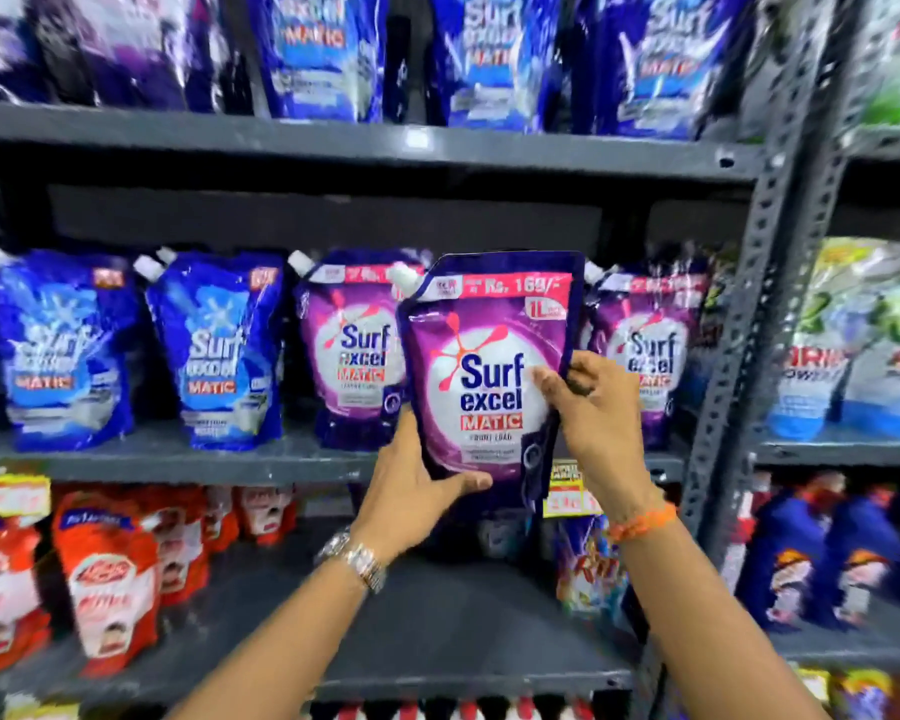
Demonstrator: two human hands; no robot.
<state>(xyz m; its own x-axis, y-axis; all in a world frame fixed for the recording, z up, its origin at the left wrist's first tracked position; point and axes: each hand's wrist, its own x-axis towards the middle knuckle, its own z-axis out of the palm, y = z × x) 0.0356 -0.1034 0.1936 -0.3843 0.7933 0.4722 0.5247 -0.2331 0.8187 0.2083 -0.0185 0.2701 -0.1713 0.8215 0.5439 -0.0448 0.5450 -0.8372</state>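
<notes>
Gripping with left hand (417, 491) curled under pouch (489, 366) lower-left corner, right hand (593, 407) pinching right edge. Held upright, just before middle shelf (178, 465) and purple row (349, 350). If shelving: lift base over lip, set label forward.

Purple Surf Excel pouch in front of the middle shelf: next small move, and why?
Probably ease the purple Surf Excel Matic pouch back and set its base on the middle shelf. It hangs upright before that row, between two matching pouches; the left hand grips its bottom, the right hand pinches its right edge.
</notes>
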